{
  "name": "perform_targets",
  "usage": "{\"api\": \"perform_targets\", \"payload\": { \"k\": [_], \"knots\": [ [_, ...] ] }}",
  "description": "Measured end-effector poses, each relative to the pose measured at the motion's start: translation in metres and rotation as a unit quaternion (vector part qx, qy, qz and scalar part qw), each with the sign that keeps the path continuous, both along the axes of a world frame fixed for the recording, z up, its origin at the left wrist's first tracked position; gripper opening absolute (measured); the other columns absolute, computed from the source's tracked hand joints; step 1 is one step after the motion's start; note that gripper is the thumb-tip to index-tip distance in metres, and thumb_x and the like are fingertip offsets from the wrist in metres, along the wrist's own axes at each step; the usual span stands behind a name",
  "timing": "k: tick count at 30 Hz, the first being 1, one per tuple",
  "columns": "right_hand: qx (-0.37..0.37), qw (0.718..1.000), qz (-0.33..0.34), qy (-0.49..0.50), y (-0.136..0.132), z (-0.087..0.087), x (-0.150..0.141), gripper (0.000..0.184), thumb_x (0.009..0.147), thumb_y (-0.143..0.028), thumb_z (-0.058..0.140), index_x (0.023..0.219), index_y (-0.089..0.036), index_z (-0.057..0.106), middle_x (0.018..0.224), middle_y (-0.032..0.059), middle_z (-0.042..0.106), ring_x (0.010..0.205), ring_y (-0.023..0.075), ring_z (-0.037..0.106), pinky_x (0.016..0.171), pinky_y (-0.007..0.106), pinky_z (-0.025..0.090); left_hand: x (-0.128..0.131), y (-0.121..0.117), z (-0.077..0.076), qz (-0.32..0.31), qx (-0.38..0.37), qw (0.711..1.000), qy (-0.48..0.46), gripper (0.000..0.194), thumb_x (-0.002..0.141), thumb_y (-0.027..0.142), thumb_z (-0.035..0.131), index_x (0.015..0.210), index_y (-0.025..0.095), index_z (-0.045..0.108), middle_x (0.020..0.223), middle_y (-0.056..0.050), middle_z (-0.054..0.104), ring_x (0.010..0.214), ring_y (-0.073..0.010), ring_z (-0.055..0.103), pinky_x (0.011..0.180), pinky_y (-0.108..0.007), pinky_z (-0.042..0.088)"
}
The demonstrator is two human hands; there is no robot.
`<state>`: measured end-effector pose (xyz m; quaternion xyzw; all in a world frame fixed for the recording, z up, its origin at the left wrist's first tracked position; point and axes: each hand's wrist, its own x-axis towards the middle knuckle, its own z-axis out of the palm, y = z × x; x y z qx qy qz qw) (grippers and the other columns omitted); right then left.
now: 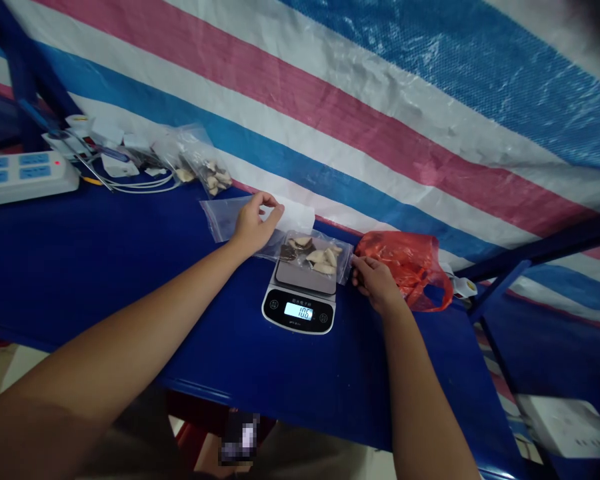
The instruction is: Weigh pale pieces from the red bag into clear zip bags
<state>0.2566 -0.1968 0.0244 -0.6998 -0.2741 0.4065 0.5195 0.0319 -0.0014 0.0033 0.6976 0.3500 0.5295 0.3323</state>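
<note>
Nearest the camera are the left forearm (115, 353) and the right forearm (420, 380), both cut off by the frame limits. Between them, beyond the front edge of the blue bench (205, 333), a pixelated patch (240, 437) masks an object that cannot be identified.

The digital scale (300, 310) is on the bench between the hands, display side toward the camera. Display digits are blurred: 1, 0 and 6 can be made out; a decimal point cannot be confirmed. The filled bag (313, 257), clear plastic, lies flat on the weighing plate and conceals its rear part. Its contents are pale and dark irregular pieces; type cannot be determined.

Right hand (375, 280): closed, thumb and fingers gripping the right edge of the filled bag; the lower fingers are curled under and partly hidden. Left hand (257, 223): fingers bent, thumb and index fingertips close together, above a clear flat bag (223, 217) and beside a white sheet (299, 215). Whether the fingertips grip anything cannot be determined.

Right of the right hand is a red plastic bag (400, 263), contents not discernible; it partly covers a white object (464, 287). At rear left are bagged pieces (215, 177), tangled cables (143, 185) and a power strip (20, 175), cut off by the left frame edge. A white unit (565, 423) at lower right is blurred. Striped sheeting (330, 113) forms the background.
</note>
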Motion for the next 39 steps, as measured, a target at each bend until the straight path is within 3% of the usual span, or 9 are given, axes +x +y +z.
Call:
{"api": "perform_targets", "payload": {
  "k": [6,12,16,20,25,33,39],
  "knots": [
    [0.026,0.998,0.059,-0.016,-0.011,0.017,0.002,0.039,0.073,-0.053,0.081,0.085,-0.019,0.065,0.053,-0.0082,0.048,0.038,0.0049,0.038,0.030,0.015,0.017,-0.002,-0.003,0.004,-0.037,0.024,0.999,0.024,0.015,0.087,0.033,0.062,0.097,0.022,0.065,0.109,-0.004,0.071,0.098,-0.0183,0.063,0.093,-0.035,0.047],
    [0.032,0.992,0.098,-0.068,-0.012,0.022,-0.009,0.038,0.079,-0.053,0.076,0.096,-0.019,0.071,0.049,-0.0089,0.046,0.036,0.0059,0.037,0.032,0.016,0.019,-0.006,-0.031,0.028,-0.166,0.121,0.975,0.083,0.016,0.093,0.029,0.054,0.103,0.022,0.064,0.119,-0.007,0.069,0.118,-0.0227,0.061,0.108,-0.042,0.045],
    [0.039,0.994,0.090,-0.044,-0.009,0.020,-0.011,0.038,0.076,-0.048,0.076,0.100,-0.019,0.072,0.061,-0.0070,0.054,0.038,0.0056,0.043,0.030,0.016,0.019,-0.006,-0.035,0.026,-0.199,0.106,0.969,0.101,0.022,0.095,0.022,0.045,0.109,0.023,0.063,0.120,-0.007,0.067,0.120,-0.0214,0.060,0.109,-0.042,0.045],
    [0.032,0.994,0.090,-0.062,-0.009,0.018,-0.013,0.046,0.080,-0.052,0.073,0.111,-0.019,0.070,0.054,-0.0095,0.049,0.035,0.0068,0.041,0.030,0.016,0.021,-0.006,-0.031,0.019,-0.233,0.066,0.963,0.120,0.029,0.092,0.017,0.045,0.117,0.024,0.059,0.127,-0.008,0.064,0.125,-0.0212,0.058,0.111,-0.042,0.045],
    [0.041,0.988,0.134,-0.070,-0.008,0.016,-0.018,0.057,0.083,-0.052,0.071,0.132,-0.023,0.065,0.051,-0.0108,0.048,0.034,0.0073,0.041,0.031,0.017,0.023,-0.006,-0.038,0.022,-0.298,0.059,0.942,0.145,0.039,0.092,0.019,0.050,0.130,0.027,0.052,0.139,-0.008,0.057,0.133,-0.0213,0.053,0.109,-0.039,0.047],
    [0.102,0.977,0.129,-0.138,-0.004,0.014,-0.024,0.035,0.079,-0.048,0.080,0.099,-0.021,0.069,0.064,-0.0055,0.060,0.039,0.0064,0.046,0.036,0.019,0.030,-0.006,-0.047,0.025,-0.285,0.036,0.943,0.169,0.035,0.095,0.034,0.057,0.129,0.028,0.054,0.136,-0.008,0.059,0.125,-0.0238,0.058,0.094,-0.038,0.052],
    [0.097,0.974,0.135,-0.152,-0.005,0.014,-0.028,0.046,0.080,-0.049,0.078,0.116,-0.023,0.069,0.063,-0.0062,0.056,0.040,0.0086,0.046,0.036,0.021,0.031,-0.005,-0.054,0.034,-0.269,0.105,0.922,0.257,0.027,0.086,0.037,0.069,0.111,0.029,0.064,0.118,-0.005,0.070,0.124,-0.0298,0.055,0.110,-0.056,0.037]
  ]
}}
